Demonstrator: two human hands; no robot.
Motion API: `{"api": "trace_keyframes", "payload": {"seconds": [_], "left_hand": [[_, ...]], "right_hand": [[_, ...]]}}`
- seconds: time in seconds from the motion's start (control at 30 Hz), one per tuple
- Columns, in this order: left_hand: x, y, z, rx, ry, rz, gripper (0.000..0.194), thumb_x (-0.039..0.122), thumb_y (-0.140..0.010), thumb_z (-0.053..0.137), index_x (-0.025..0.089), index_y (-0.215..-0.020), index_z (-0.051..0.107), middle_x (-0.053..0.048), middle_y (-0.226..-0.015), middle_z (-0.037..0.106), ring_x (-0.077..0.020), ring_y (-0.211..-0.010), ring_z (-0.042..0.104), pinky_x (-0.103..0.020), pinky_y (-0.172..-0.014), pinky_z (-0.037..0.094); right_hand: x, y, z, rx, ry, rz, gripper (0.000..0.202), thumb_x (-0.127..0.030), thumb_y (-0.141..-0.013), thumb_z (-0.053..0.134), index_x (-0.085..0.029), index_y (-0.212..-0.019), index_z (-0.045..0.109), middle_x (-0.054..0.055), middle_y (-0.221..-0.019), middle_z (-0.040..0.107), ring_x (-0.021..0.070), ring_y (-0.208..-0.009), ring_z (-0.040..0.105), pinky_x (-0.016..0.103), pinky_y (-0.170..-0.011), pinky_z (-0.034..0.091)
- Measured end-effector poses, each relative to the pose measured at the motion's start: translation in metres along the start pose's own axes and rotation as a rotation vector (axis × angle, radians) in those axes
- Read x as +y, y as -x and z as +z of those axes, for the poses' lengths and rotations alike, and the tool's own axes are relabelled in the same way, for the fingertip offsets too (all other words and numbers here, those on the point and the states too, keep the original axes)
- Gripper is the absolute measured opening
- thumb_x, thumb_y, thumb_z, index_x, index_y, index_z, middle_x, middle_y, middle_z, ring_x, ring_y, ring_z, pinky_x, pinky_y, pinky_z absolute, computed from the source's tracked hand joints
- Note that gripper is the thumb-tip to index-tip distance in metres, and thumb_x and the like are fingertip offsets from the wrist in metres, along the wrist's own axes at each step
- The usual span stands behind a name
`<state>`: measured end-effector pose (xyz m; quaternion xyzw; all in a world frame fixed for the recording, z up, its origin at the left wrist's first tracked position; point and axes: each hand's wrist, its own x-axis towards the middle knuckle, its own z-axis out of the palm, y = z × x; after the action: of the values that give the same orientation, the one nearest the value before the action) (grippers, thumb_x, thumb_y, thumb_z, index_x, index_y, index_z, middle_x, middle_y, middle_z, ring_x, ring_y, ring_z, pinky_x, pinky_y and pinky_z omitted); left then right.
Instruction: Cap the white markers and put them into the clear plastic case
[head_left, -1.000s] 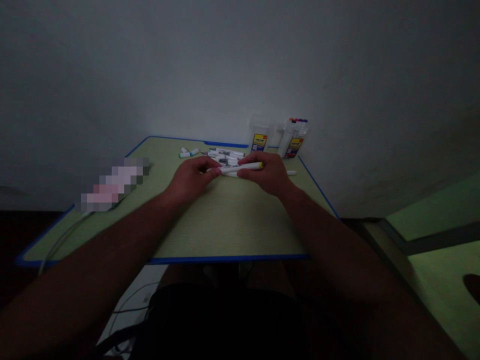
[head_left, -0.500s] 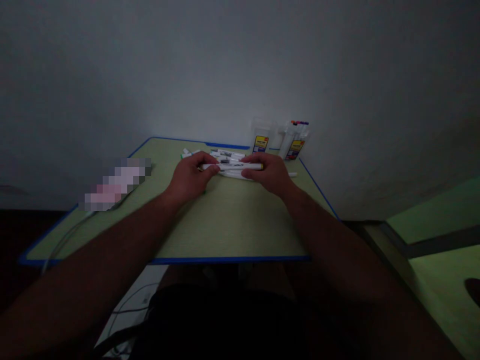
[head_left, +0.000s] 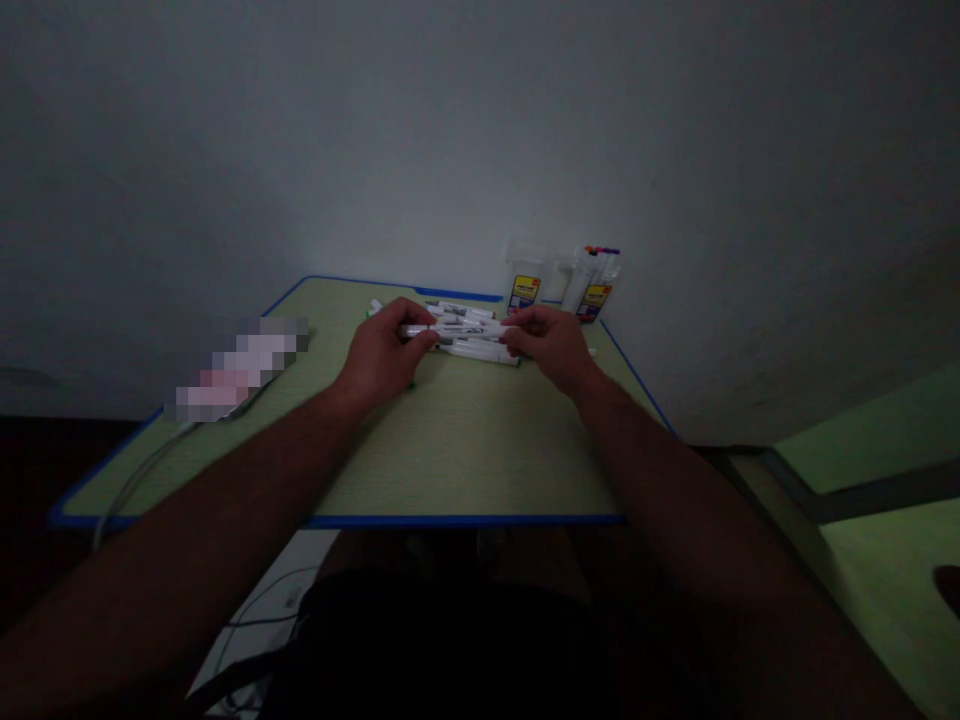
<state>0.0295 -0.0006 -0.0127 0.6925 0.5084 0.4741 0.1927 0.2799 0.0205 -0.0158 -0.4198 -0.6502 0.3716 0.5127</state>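
A white marker (head_left: 469,331) lies level between my two hands, over a pile of similar markers. My left hand (head_left: 384,350) pinches its left end between thumb and fingers. At the other end, my right hand (head_left: 551,345) has its thumb and fingertips closed on the marker's tip. Below and behind it, several white markers (head_left: 480,352) rest loosely on the desk, partly covered by my hands. One at the back (head_left: 461,309) shows dark print on its barrel.
A clear plastic case (head_left: 525,275) with a yellow label stands at the desk's back edge. Right of it, another case (head_left: 596,285) holds several colour-capped markers. A blurred-out pinkish object (head_left: 240,370) with a cable (head_left: 142,470) lies on the left of the desk (head_left: 465,450).
My right hand has slid slightly rightward along the marker, from around its body to its end. The yellow end that showed is now covered. My left hand keeps its hold.
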Motion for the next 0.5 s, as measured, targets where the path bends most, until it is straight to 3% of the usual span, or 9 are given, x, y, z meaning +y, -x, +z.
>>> {"api": "trace_keyframes", "payload": {"seconds": [0.23,0.5], "left_hand": [[0.0007,0.0020,0.0009,-0.031,0.056,0.012,0.033,0.028,-0.072,0.084,0.020,-0.103,0.077,-0.006,-0.106,0.078,-0.0228,-0.092,0.070,-0.036,-0.085,0.056],[-0.0034,0.0012,0.0012,-0.027,-0.007,0.030,0.024,0.031,-0.077,0.080,0.020,-0.098,0.081,-0.005,-0.096,0.079,-0.0200,-0.080,0.066,-0.036,-0.079,0.052]], "right_hand": [[-0.0007,0.0014,0.0006,-0.035,0.067,-0.037,0.031,-0.040,-0.067,0.085,-0.017,-0.084,0.075,0.001,-0.067,0.070,0.0117,-0.059,0.061,0.027,-0.057,0.051],[-0.0004,0.0033,0.0019,-0.057,0.150,-0.104,0.026,-0.036,-0.069,0.083,-0.016,-0.084,0.077,0.003,-0.075,0.071,0.0137,-0.067,0.062,0.029,-0.060,0.050]]}}
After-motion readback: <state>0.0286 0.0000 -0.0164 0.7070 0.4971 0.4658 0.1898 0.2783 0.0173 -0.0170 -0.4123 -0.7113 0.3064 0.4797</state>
